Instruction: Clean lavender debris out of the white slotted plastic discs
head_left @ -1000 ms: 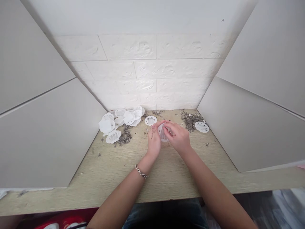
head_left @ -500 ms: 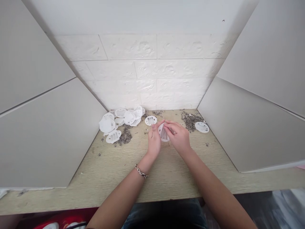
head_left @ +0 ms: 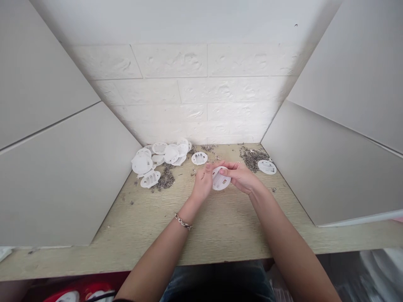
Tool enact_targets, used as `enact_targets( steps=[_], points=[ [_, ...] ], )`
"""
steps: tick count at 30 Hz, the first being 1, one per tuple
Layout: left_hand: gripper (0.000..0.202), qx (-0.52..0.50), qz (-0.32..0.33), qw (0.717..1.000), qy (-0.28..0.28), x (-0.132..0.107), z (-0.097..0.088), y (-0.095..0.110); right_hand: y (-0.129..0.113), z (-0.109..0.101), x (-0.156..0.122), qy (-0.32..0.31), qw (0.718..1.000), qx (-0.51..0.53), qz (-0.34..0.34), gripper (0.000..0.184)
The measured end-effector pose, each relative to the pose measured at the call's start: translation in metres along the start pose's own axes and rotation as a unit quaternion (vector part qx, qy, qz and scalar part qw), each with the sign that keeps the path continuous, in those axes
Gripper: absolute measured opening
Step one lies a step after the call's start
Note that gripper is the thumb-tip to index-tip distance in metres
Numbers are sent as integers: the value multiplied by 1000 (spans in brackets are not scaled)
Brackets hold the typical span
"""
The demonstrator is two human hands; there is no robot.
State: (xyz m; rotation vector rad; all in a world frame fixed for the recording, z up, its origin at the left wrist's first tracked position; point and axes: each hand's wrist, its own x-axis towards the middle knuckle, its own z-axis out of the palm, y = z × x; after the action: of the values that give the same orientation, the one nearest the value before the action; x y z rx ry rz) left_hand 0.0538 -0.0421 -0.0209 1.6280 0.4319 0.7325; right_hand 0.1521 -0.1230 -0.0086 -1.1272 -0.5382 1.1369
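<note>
Between both hands, above the middle of the wooden tabletop, is a round white plastic battery-holder disc [head_left: 221, 181] with slots in it. My left hand [head_left: 203, 181] grips its left edge, thumb up. My right hand [head_left: 242, 176] holds its upper right side, with the thumb on the face and the fingers behind. Just beyond my left hand another white disc [head_left: 199, 158] lies with its compartments up. To the right a further disc [head_left: 267, 167] rests at the edge of a heap of small metal pieces [head_left: 251, 159].
A pile of white discs [head_left: 142, 162] fills the back left, beside a second heap of small metal pieces [head_left: 166, 178]. Grey panels stand at the left [head_left: 103, 176] and right [head_left: 315, 167]; a white brick-patterned wall [head_left: 192, 90] closes the back. A red container [head_left: 85, 287] sits below the table edge.
The disc in my hands has been turned so a flatter, slotted face shows. My right hand has gone from a fingertip pinch at its top to holding its right side.
</note>
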Motion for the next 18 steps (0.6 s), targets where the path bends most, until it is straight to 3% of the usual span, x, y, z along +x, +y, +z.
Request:
enact_targets(
  steps=[7,11,15,18],
  points=[
    [61,22,10,999,-46,2,-4,-7,3,-4,2,6,998,-62,-27,32],
    [47,-2,-39,999,-4,8,-3,-8,10,0,6,59,986,-137,-71,36],
    [29,-87,-111,989,38,15,-1,-9,10,0,7,155,936,-282,-140,35],
    [27,-134,-150,977,74,19,-3,-10,7,-10,6,203,865,-415,-194,31]
  ],
)
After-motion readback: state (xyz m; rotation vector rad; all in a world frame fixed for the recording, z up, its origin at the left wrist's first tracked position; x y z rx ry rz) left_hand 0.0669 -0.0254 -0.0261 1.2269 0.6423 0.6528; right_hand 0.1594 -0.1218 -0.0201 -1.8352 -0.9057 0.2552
